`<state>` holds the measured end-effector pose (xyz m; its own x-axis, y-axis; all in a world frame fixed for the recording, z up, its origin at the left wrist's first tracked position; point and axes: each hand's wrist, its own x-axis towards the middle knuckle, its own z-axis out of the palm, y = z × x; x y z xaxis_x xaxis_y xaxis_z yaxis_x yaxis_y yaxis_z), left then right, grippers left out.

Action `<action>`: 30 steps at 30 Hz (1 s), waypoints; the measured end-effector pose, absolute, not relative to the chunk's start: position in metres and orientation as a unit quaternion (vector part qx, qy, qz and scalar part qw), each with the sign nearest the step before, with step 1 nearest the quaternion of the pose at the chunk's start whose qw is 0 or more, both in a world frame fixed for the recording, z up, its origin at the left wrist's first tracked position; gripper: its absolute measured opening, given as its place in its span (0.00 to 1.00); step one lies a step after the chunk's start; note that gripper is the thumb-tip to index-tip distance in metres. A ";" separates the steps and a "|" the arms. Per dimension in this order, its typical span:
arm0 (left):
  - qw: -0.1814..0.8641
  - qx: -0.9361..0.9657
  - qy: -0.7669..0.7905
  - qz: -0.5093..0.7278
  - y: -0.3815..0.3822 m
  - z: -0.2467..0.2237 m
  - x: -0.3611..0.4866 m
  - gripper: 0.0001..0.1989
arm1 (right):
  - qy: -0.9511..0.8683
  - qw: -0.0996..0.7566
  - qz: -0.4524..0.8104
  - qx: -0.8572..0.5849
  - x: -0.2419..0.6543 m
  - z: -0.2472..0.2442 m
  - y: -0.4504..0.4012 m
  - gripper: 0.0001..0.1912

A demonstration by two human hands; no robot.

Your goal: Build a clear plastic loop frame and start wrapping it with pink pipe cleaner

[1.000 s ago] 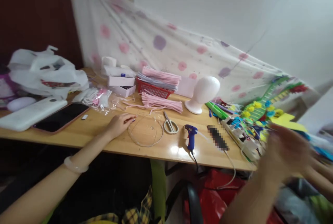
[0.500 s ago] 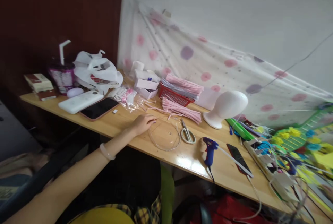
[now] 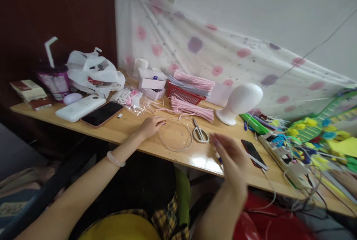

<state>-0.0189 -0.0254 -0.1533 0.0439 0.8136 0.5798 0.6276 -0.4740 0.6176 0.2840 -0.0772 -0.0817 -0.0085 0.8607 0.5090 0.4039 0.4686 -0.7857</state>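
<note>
My left hand (image 3: 153, 126) rests on the table, fingers pinched together at the upper left edge of a thin pale wire ring (image 3: 175, 151). The ring lies flat. My right hand (image 3: 230, 152), blurred by motion, is over a blue glue gun (image 3: 219, 157). Most of the gun is hidden behind it, so I cannot tell whether the fingers grip it. A white glue stick (image 3: 256, 161) sticks out to the right of the hand. Scissors (image 3: 200, 134) with pale handles lie between the ring and the right hand.
Behind the ring are pink pipe cleaners (image 3: 192, 110) and a red basket (image 3: 184, 96). A white foam head (image 3: 242, 100) stands farther right. Phones (image 3: 102, 114), a white bag (image 3: 95, 71) and a cup (image 3: 54, 82) are left. At right are a power strip (image 3: 281, 162) and another person's hand (image 3: 346, 180).
My right hand has come into view from below and reached over the glue gun. My left hand stays at the ring's edge. The camera view has shifted slightly.
</note>
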 end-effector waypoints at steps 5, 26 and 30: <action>0.104 0.713 0.501 0.479 -0.026 -0.152 -0.019 0.10 | -0.689 0.466 0.179 -0.525 0.257 -0.118 -0.024 0.16; 0.166 0.647 0.517 0.535 -0.029 -0.148 -0.022 0.10 | -0.709 0.430 0.085 -0.552 0.254 -0.150 -0.014 0.17; 0.178 0.644 0.517 0.536 -0.030 -0.148 -0.021 0.10 | -0.714 0.424 0.077 -0.551 0.253 -0.150 -0.014 0.16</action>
